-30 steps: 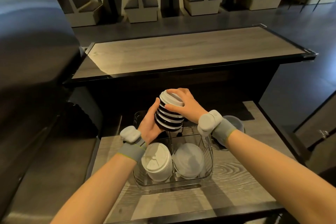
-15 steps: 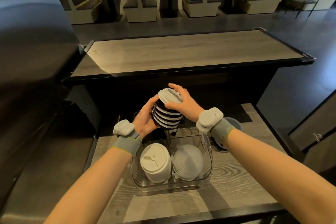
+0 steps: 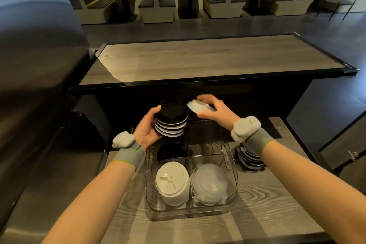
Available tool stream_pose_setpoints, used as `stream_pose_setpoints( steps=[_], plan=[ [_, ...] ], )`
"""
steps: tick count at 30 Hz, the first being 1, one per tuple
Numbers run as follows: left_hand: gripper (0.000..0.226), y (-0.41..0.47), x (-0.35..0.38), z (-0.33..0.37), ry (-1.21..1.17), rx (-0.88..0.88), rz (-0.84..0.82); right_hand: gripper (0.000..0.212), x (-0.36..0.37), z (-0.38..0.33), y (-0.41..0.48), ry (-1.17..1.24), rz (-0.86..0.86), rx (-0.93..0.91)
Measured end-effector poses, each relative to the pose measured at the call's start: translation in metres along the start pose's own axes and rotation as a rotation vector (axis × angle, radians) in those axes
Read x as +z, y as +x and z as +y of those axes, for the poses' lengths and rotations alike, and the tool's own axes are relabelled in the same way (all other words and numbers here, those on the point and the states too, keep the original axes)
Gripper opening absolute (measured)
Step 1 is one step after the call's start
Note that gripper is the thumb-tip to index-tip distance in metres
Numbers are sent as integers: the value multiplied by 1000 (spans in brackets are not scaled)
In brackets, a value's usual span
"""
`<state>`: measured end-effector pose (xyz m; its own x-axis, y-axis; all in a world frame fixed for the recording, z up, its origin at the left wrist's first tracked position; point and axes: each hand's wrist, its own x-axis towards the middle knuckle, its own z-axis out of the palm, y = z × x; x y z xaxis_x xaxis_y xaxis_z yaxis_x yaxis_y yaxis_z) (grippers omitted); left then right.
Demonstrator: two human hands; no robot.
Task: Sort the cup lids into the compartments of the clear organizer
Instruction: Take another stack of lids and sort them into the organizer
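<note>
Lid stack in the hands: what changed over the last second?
The right hand lifted the white lid off the stack and carried it right; a black lid now tops the stack. The left hand still holds the stack. The organizer and its lids are unchanged.

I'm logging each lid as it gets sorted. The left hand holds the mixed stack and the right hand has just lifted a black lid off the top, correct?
Not quite: in the head view the lid in the right hand is white, not black. The left hand does hold the stack, now topped by a black lid.
</note>
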<state>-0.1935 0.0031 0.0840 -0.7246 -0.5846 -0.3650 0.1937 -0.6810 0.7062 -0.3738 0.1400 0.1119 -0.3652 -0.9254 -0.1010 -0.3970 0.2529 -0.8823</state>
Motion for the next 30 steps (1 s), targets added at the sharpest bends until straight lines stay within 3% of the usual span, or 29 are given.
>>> stream_pose_setpoints(
  steps=[2, 5, 9, 11, 13, 15, 18, 19, 21, 24, 26, 30],
  plan=[
    [39, 5, -9, 10, 27, 21, 29, 59, -2, 19, 3, -274, -187, 153],
    [33, 10, -14, 21, 67, 23, 57, 60, 19, 34, 8, -483, -369, 274],
    [39, 18, -16, 25, 57, 24, 78, 70, 52, 59, 18, -769, -315, 279],
    [42, 18, -18, 23, 63, 20, 74, 68, 63, 75, 27, -859, -369, 273],
    [38, 19, -21, 21, 78, 3, 91, 58, 63, 74, 31, -777, -344, 332],
    [31, 18, -23, 18, 86, -19, 101, 41, 55, 61, 31, -611, -175, 290],
    [28, 16, -23, 13, 110, -44, 92, 24, 43, 25, 30, -230, 206, 55],
    [28, 14, -23, 12, 142, -52, 90, 21, 42, 9, 27, -123, 258, -46],
    [28, 12, -22, 10, 201, -64, 69, 32, 47, -15, 25, -51, 154, -170],
    [33, 6, -21, 10, 234, -50, 57, 67, 62, -31, 25, -229, -84, -239],
    [36, 2, -23, 8, 219, -43, 47, 70, 66, -30, 28, -230, -49, -235],
    [39, -6, -29, 3, 230, -18, -5, 58, 67, -30, 25, 5, -55, -139]
  ],
)
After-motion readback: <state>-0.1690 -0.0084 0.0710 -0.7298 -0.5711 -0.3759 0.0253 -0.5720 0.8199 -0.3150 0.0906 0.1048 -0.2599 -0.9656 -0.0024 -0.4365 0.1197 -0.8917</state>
